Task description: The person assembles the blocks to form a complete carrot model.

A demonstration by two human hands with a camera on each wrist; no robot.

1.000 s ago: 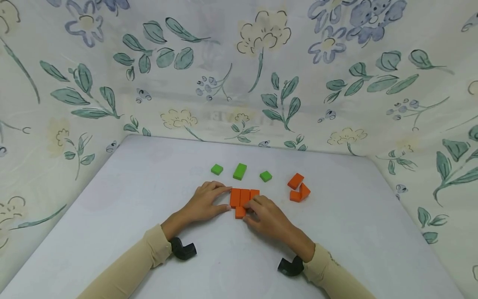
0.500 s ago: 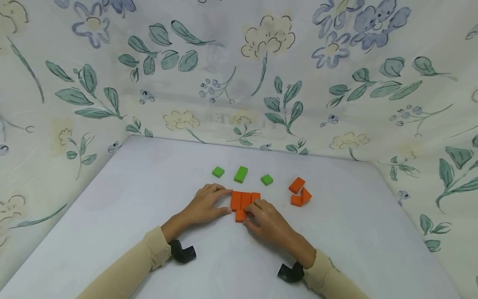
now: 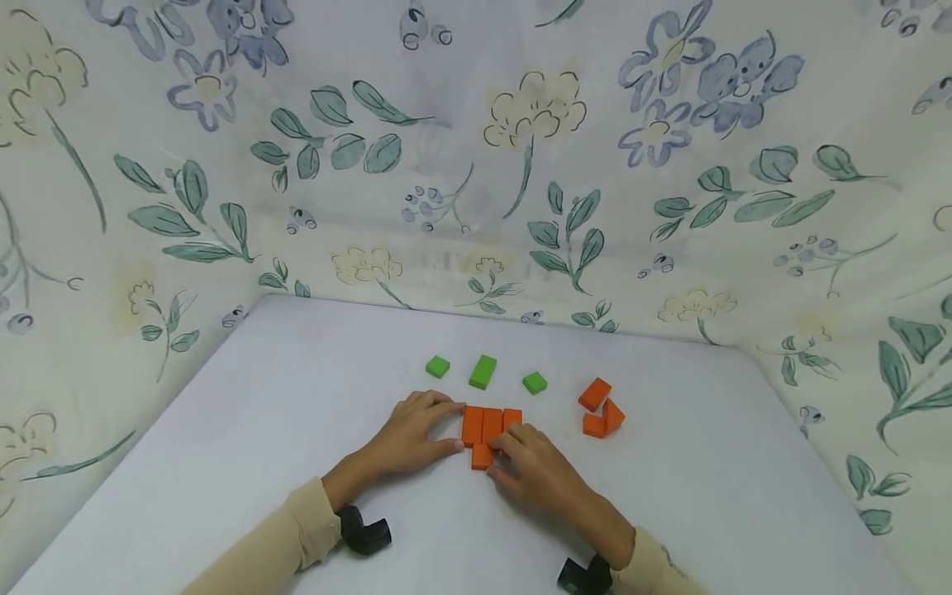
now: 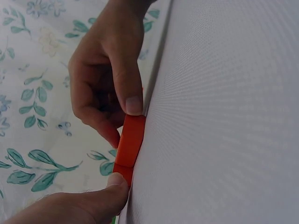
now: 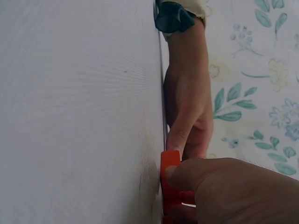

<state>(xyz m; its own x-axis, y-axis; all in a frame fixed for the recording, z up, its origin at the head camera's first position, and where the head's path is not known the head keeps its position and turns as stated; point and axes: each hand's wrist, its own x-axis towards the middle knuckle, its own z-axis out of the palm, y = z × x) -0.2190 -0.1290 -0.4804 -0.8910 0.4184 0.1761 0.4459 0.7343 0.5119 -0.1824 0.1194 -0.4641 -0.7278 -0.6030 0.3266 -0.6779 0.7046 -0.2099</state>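
Note:
Three flat orange blocks (image 3: 482,424) lie side by side on the white table, with a small orange block (image 3: 481,459) against their near edge. My left hand (image 3: 405,434) holds the leftmost block, its index finger at the far corner and its thumb at the near one. My right hand (image 3: 546,475) pinches the small block between thumb and index finger, partly covering the right-hand block. In the left wrist view the right thumb presses one end of the small block (image 4: 131,142), while the left thumb (image 4: 117,179) touches the orange piece behind it.
Beyond the hands lie three green blocks (image 3: 483,372) in a loose row. Three more orange pieces (image 3: 595,394), one of them triangular, sit together at the right. A flower-patterned cloth (image 3: 446,165) rises behind the white table (image 3: 312,355).
The head view has tilted, so everything appears lower in it. Both hands keep their places at the orange blocks.

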